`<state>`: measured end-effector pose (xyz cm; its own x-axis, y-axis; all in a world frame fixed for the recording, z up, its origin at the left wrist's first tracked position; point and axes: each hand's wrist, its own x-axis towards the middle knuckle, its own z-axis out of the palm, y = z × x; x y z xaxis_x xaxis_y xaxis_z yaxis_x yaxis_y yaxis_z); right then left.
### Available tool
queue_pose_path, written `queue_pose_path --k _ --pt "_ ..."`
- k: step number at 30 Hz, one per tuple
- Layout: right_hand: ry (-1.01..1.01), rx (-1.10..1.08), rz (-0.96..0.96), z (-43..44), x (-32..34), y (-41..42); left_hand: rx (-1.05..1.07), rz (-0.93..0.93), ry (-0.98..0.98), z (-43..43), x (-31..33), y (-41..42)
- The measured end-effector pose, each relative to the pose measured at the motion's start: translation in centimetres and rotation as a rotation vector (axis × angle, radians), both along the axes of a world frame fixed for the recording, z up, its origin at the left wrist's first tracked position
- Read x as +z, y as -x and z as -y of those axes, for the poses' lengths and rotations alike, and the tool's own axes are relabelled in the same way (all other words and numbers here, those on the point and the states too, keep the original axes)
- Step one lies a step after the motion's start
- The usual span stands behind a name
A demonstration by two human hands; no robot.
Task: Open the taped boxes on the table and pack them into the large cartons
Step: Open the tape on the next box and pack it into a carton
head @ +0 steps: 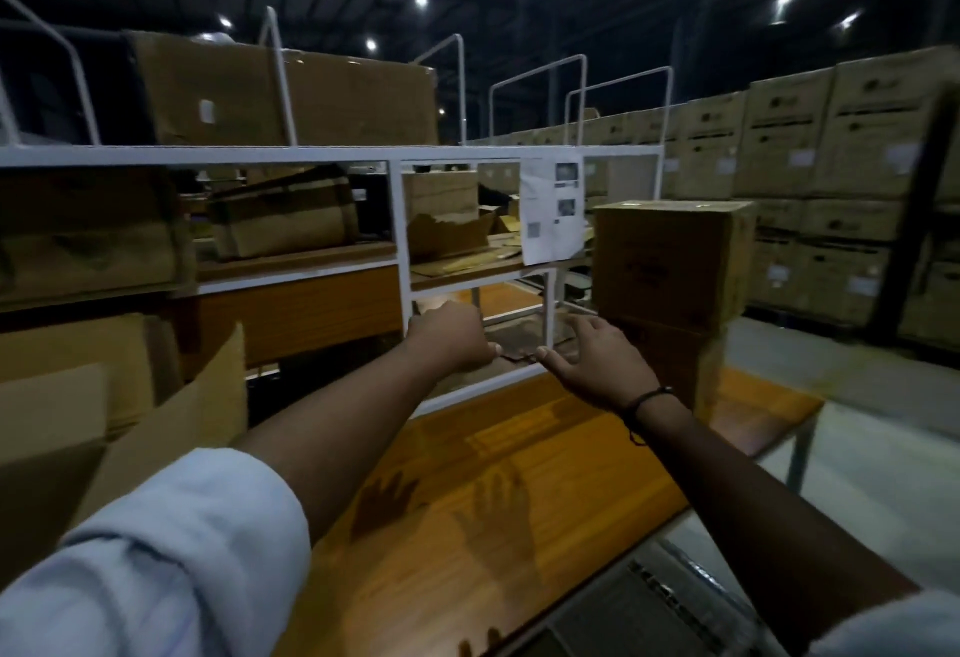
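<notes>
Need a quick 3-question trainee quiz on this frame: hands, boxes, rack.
1. True or false: both hands reach into the white rack's lowest compartment.
2. Which wrist wears the dark band?
3. The closed box by the right hand is: A) alone on the table B) stacked on another box C) inside the rack.

Key: 1 true; 2 right, not the left hand's; 3 B.

Both arms stretched forward, sleeves pushed up to the elbows. Left hand [451, 334] curled into a loose fist, knuckles up, thumb toward the right hand [597, 360]. Right hand open, fingers spread, palm down, thumb pointing left; dark band on the wrist.
</notes>
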<state>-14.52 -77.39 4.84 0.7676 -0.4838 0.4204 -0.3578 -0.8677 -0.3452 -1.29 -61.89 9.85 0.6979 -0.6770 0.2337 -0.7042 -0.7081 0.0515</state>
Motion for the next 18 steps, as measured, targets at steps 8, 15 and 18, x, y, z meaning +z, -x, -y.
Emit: queue_pose_path --k 8,15,18 --pt "-0.037 -0.098 0.001 9.2 -2.8 3.4 -0.067 -0.059 0.006 9.3 -2.7 1.1" --pt "-0.151 -0.135 0.086 14.5 -5.8 3.2 -0.135 -0.088 0.014 15.6 -5.6 0.7" --pt "-0.236 -0.162 0.181 16.9 -7.1 2.5 -0.133 -0.142 0.024 18.4 -7.3 -0.8"
